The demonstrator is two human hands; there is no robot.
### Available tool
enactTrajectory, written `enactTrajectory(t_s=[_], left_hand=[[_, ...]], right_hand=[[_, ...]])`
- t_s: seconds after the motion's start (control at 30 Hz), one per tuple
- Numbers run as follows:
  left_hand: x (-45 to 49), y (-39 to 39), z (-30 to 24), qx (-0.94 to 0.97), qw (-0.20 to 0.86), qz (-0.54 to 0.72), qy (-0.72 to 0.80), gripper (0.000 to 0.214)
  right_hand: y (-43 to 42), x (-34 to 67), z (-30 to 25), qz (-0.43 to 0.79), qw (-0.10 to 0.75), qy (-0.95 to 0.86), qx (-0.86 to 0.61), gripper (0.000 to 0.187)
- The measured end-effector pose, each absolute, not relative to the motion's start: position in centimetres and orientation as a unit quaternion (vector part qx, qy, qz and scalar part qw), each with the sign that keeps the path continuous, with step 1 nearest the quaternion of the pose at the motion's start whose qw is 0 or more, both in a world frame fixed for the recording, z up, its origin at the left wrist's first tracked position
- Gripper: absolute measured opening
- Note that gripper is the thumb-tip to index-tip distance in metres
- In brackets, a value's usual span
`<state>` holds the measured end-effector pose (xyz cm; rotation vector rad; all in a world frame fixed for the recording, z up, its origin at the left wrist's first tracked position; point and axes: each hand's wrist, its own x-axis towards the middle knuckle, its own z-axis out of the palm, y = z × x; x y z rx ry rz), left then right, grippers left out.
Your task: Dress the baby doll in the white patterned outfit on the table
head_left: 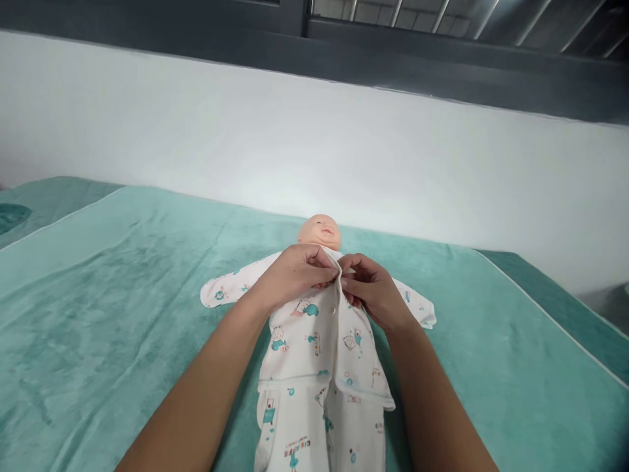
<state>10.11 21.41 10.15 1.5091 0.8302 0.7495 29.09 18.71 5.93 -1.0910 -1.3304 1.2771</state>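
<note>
A baby doll lies on its back, dressed in a white printed shirt and matching trousers. Its sleeves stretch out to both sides. My left hand pinches the front edge of the shirt near the chest. On the other side of the same edge, my right hand grips the shirt with thumb and fingers. The edge is lifted a little between my hands. Below them a small snap button shows on the front band. My fingers hide the fastening at the chest.
A green plush blanket with a darker border covers the surface under the doll. Behind it rises a white wall, with a dark window frame and metal bars above.
</note>
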Motion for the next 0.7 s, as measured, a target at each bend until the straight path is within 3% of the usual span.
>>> enactTrajectory(t_s=[0.23,0.47,0.7], left_hand=[[10.0,21.4,10.2,0.688,0.554,0.308,0.354,0.015],[10.1,21.4,9.3,0.635,0.602,0.352,0.331,0.008],[10.5,21.2,7.7,0.565,0.629,0.44,0.302,0.015]], right_hand=[[18.3,28.3,6.5,0.475,0.466,-0.573,-0.478,0.024],[18.5,28.6,6.4,0.499,0.454,-0.57,-0.469,0.024],[18.5,28.8,6.4,0.504,0.448,-0.569,-0.471,0.021]])
